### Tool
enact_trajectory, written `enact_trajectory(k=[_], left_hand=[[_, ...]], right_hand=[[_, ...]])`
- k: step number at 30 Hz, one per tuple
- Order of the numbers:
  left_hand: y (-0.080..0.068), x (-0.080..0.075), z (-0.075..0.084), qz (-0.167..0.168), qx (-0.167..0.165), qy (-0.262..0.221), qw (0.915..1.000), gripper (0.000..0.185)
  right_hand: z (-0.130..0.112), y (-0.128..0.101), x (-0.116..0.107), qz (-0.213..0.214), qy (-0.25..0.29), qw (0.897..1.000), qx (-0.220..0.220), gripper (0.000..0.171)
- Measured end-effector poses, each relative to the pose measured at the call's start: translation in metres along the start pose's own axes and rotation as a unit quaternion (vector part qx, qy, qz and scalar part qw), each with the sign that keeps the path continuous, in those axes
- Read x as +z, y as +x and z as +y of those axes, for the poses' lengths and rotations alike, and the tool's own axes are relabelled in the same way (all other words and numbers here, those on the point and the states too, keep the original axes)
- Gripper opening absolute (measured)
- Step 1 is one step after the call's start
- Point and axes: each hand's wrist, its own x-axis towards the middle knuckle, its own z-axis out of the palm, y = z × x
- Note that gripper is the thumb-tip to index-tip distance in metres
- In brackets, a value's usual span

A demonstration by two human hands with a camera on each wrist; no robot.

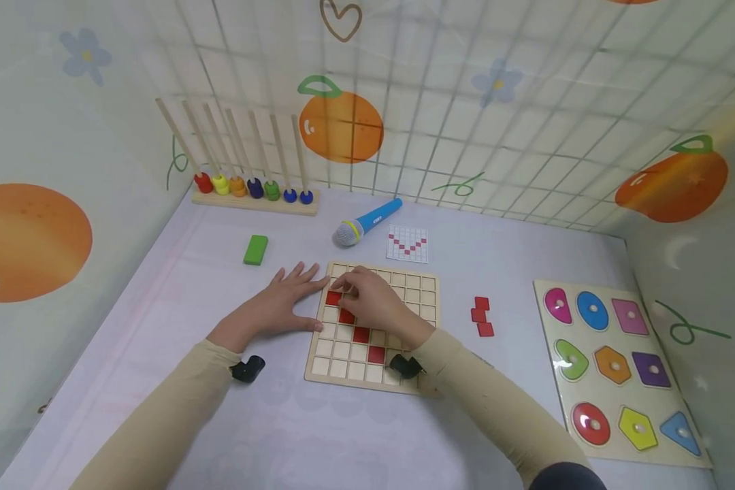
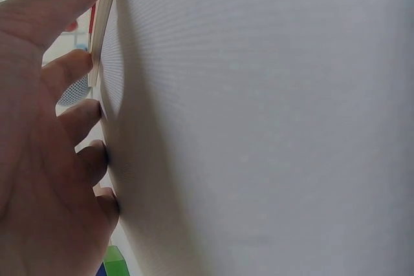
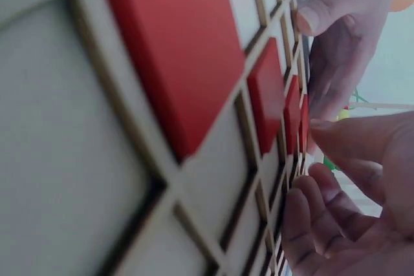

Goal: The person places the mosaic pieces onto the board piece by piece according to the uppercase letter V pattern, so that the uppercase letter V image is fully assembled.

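Note:
A wooden grid board (image 1: 372, 388) lies on the table with several red square tiles (image 1: 376, 354) set in its cells along a diagonal. My left hand (image 1: 273, 306) spreads its fingers flat beside the board, thumb and index finger at its left edge. Over the upper left cells is my right hand (image 1: 373, 299), its thumb close to the uppermost red tile (image 1: 333, 298) and its fingers loosely bent. In the right wrist view no tile shows between thumb (image 3: 343, 135) and fingers; whether the thumb touches the tile is unclear. Behind the board lies a pattern card (image 1: 407, 243) with a red V.
Three loose red tiles (image 1: 479, 315) lie right of the board. A blue toy microphone (image 1: 367, 221) and a green block (image 1: 255, 250) are behind. A peg rack (image 1: 254, 202) with coloured beads stands at the back left, a shape puzzle (image 1: 625, 374) at the right.

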Motion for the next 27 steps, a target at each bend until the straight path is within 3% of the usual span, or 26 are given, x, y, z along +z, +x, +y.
enact_trajectory(k=[13,20,27], left_hand=[[-0.001,0.001,0.001,0.0,-0.003,-0.004,1.0,0.098],[-0.001,0.0,0.001,0.0,-0.005,-0.006,1.0,0.097],[-0.001,0.001,0.001,0.001,-0.005,-0.005,1.0,0.098]], right_hand=[[0.012,-0.019,-0.012,0.033,0.03,0.999,0.004,0.02],[0.02,-0.037,-0.017,0.047,0.032,0.998,-0.006,0.019],[0.03,-0.058,-0.023,0.052,0.035,0.998,0.013,0.02]])
